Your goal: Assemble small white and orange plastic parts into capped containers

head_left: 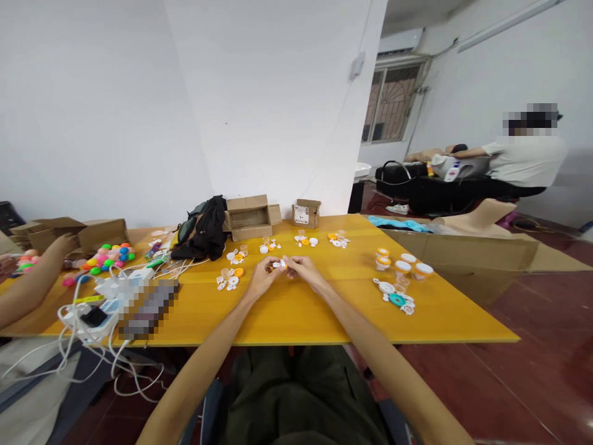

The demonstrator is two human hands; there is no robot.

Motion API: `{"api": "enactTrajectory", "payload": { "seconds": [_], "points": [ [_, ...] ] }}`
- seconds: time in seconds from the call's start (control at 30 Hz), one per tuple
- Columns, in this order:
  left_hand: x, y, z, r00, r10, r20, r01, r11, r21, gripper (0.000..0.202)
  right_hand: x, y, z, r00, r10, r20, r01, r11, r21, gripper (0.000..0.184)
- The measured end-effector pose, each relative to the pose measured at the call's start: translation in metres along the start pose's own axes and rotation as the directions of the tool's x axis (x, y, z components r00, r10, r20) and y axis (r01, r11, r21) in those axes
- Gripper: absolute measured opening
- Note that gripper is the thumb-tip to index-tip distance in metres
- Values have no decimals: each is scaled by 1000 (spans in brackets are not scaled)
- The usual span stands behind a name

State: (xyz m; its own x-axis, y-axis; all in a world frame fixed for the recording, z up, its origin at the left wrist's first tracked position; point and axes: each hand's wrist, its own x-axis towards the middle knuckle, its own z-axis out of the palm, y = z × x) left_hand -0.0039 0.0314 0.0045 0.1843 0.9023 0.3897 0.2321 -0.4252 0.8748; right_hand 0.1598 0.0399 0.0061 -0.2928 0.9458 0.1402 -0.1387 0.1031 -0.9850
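Over the middle of the table, my left hand (262, 276) and my right hand (306, 271) meet with closed fingers. Between them is a small white plastic part (278, 264) with a bit of orange at its right side; its exact shape is too small to make out. Groups of loose white, orange and clear plastic parts lie around the hands, such as the orange ring (238, 272) to the left and the white disc (314, 241) behind. At the right, a teal ring (397, 300) lies among white pieces, near several clear jars with orange-and-white lids (402, 267).
A power strip (99, 321) with tangled white cables sits at the left, beside colourful balls (110, 256). A black bag (204, 228) and open cardboard boxes (250, 232) stand at the back. Another person's arm (34, 281) reaches in from the left; someone sits far right.
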Motion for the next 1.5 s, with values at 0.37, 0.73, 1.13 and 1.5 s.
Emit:
{"api": "enactTrajectory", "payload": {
  "seconds": [0.37,0.73,1.13,1.5],
  "points": [
    [-2,5,1,995,89,-33,-89,996,14,28,1,1,-1,1000,-24,10,24,1000,-19,51],
    [-2,12,-1,993,116,-17,-115,992,55,22,2,3,-2,996,-80,30,82,994,-69,51],
    [-3,13,0,993,106,-44,-103,992,74,18,3,3,-3,995,-98,30,100,992,-73,47],
    [-4,9,1,998,47,-48,-46,999,28,21,3,0,-2,994,-104,20,105,993,-53,46]
  ]
}}
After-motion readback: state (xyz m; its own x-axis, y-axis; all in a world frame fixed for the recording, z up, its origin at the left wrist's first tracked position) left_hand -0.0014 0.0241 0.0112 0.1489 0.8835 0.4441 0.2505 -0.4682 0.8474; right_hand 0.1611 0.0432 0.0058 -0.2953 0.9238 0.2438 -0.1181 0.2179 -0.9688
